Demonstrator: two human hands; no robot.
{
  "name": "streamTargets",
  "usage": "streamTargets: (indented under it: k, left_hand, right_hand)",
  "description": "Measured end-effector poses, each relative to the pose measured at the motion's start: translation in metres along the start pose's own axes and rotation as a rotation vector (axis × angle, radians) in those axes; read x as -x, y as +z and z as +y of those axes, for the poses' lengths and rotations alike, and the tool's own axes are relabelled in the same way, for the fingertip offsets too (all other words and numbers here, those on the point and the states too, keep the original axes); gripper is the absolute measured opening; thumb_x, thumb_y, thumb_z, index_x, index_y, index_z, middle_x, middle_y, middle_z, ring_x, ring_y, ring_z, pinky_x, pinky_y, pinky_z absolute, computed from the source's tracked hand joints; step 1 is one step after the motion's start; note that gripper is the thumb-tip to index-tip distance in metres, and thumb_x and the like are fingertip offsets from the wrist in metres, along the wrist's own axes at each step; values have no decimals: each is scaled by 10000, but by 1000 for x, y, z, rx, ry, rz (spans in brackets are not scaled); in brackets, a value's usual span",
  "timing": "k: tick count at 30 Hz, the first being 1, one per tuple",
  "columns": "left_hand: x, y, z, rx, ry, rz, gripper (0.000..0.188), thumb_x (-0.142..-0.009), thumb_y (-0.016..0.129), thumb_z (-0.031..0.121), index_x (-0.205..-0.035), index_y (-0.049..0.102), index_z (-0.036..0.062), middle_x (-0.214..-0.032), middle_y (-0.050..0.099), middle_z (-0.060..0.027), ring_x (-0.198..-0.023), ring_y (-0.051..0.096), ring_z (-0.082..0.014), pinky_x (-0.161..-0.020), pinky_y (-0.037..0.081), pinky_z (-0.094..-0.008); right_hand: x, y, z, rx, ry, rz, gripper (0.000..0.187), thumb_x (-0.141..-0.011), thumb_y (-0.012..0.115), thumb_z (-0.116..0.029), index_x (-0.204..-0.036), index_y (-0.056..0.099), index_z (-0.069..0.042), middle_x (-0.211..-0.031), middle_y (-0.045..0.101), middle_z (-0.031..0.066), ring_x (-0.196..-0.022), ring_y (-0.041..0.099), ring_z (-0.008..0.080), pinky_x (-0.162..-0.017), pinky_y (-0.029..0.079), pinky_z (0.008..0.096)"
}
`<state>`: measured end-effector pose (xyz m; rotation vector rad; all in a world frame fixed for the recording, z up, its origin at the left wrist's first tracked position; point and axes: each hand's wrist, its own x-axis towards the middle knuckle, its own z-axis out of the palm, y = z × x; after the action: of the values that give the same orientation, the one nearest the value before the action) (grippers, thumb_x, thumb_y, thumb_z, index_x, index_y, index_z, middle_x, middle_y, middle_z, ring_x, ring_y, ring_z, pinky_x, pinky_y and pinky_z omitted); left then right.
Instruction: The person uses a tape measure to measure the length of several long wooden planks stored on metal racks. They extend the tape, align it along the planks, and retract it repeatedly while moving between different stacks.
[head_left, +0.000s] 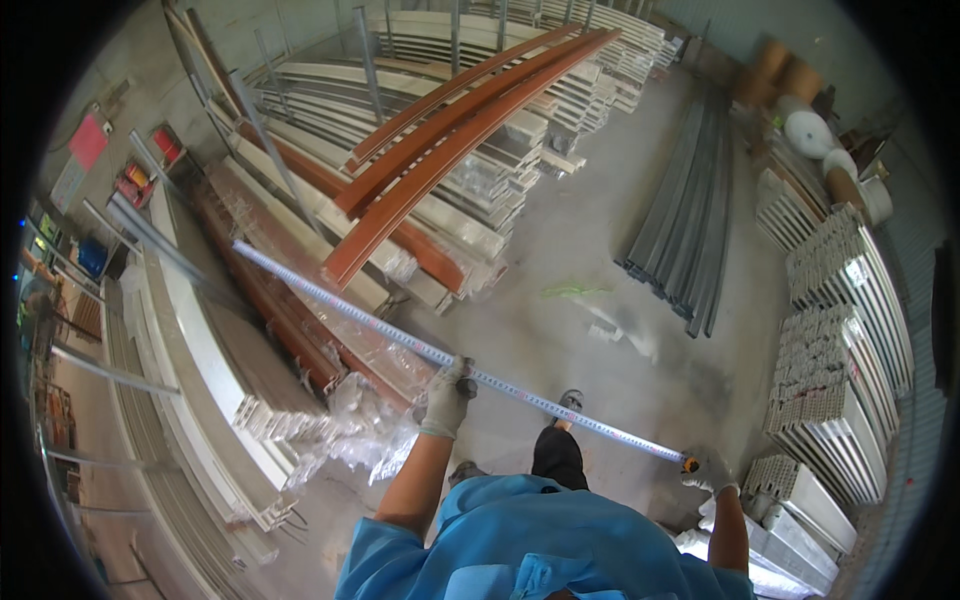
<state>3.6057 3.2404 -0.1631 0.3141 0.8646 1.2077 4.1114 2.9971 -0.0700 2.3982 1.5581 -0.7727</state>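
A long white tape measure blade (540, 402) stretches across in front of me, sloping from upper left down to the right. My left hand (447, 398), in a pale work glove, is closed around the blade partway along, and the free end reaches past it over the stacked profiles. My right hand (710, 470), also gloved, grips the tape's case (690, 465), of which a small orange and black part shows. Both arms are spread apart at about waist height.
Brown-red profiles (480, 130) lie atop stacks of white profiles on the left, between upright metal posts (366, 65). Dark grey bars (680, 210) lie on the floor ahead. More profile stacks (830, 400) line the right side. Crumpled clear plastic wrap (365, 425) hangs near my left arm.
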Motion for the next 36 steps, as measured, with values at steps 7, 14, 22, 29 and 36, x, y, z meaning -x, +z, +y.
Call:
streamTargets:
  k: [7,14,22,29,36]
  left_hand:
    - [-126,87,-12,86,174,99,271,-938,657,290,-1023,642,33,-746,533,-12,-585,494,-126,-523,404,-280]
    - [-232,206,4,235,289,166,187,-954,623,181,-1062,616,29,-869,604,-53,-733,583,-164,-608,487,-291]
    - [-371,280,51,419,441,269,203,-956,622,201,-1055,613,24,-927,643,-83,-808,624,-173,-684,519,-289]
    - [-455,350,104,476,512,245,295,-943,644,285,-1079,610,25,-922,650,-77,-808,626,-173,-712,518,-297]
    - [-565,358,109,564,764,466,332,-921,671,330,-1090,596,55,-843,638,-74,-730,602,-186,-639,505,-321]
  right_hand:
    - [-234,-156,19,320,-269,82,443,-614,768,-243,-1021,670,-99,-1017,658,151,-955,639,324,-843,519,398]
    - [-474,-404,2,95,-356,69,607,-461,827,-50,-1030,616,-40,-958,616,67,-897,607,220,-835,491,321]
    - [-726,-609,-170,262,-620,176,626,-464,750,46,-1063,581,-23,-989,580,60,-974,578,206,-925,432,280]
    - [-867,-718,-291,79,-731,109,613,-489,708,76,-1081,575,-19,-944,567,50,-897,596,193,-832,460,262]
    - [-996,-747,-407,311,-1092,100,510,-566,696,1,-1068,605,-30,-944,607,92,-909,622,227,-829,491,321]
